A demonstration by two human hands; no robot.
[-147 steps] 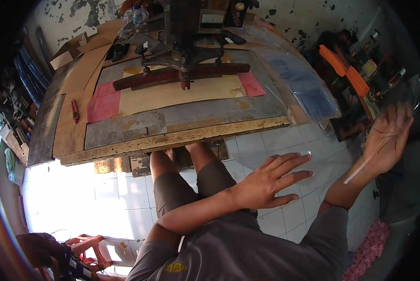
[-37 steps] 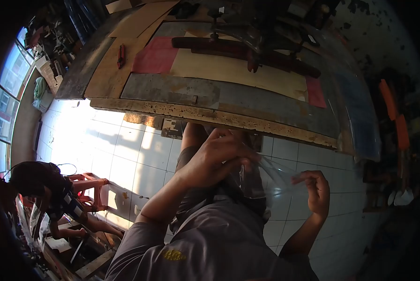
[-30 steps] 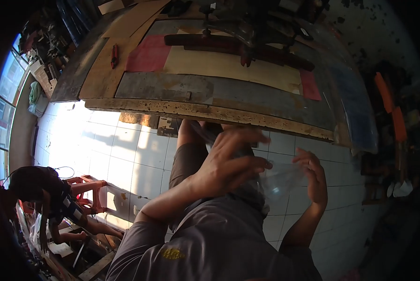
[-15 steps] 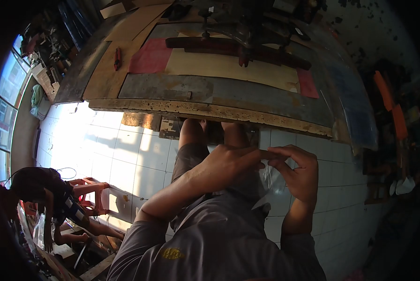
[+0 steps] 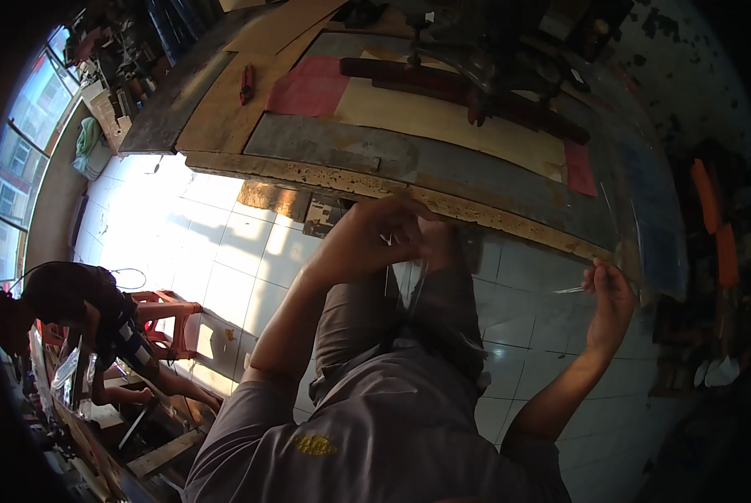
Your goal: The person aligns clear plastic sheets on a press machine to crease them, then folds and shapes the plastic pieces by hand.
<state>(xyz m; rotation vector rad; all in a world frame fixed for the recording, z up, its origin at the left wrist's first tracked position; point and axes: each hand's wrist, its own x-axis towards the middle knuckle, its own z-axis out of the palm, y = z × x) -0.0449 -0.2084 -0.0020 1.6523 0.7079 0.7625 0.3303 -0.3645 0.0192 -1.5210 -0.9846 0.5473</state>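
Observation:
My left hand (image 5: 384,239) is curled in front of the bench edge, above my thighs. Thin clear plastic (image 5: 407,281) hangs from its fingers, and its full outline is hard to make out. Out to the right, my right hand (image 5: 610,293) is closed in a pinch. A thin, whitish, shiny sliver (image 5: 570,290) sticks out from its fingertips to the left; its kind cannot be told. The hands are well apart, both nearer to me than the bench top.
The worn workbench (image 5: 325,172) carries yellow sheet material (image 5: 442,121), pink sheets (image 5: 308,86), a red-handled tool (image 5: 246,84) and a dark press-like machine (image 5: 476,84). At lower left, a person (image 5: 74,310) bends beside a red stool (image 5: 170,323). Orange pieces (image 5: 715,226) hang at right.
My hands were together in front of me and have come apart. The left moved up and left toward the bench edge, the right outward to the right. The view has shifted slightly.

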